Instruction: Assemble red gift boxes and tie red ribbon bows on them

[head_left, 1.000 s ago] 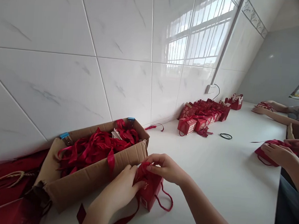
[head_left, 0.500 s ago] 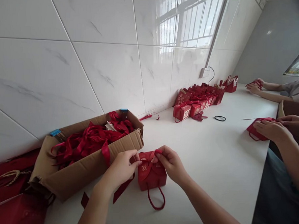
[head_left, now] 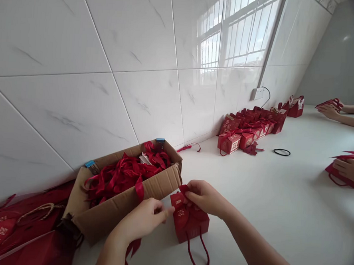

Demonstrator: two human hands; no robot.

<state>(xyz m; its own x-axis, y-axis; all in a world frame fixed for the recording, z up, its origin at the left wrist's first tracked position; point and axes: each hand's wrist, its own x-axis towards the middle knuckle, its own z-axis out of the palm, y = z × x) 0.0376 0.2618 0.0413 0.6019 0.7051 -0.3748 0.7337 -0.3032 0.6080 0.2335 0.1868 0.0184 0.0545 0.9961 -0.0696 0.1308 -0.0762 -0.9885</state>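
Observation:
A small red gift box (head_left: 191, 225) with gold print and a rope handle (head_left: 208, 262) stands on the white table in front of me. My right hand (head_left: 206, 196) is closed in a pinch on a red ribbon (head_left: 184, 189) at the top of the box. At the box's left edge is my left hand (head_left: 146, 220), fingers curled and the foremost fingertip close to the box. A tail of ribbon (head_left: 134, 246) hangs below this hand, which seems to grip it; the exact grip is partly hidden.
A cardboard box (head_left: 158, 183) full of red ribbons stands at the left, blue clips on its rim. Red bags (head_left: 26, 235) lie beside it. Finished-looking red boxes (head_left: 245, 132) line the wall near a black loop (head_left: 281, 152). Co-workers' hands (head_left: 353, 171) handle red boxes at the right.
The view has turned left. My left hand has shifted away from the box top toward its left edge, its pinch there released. My right hand still pinches the ribbon.

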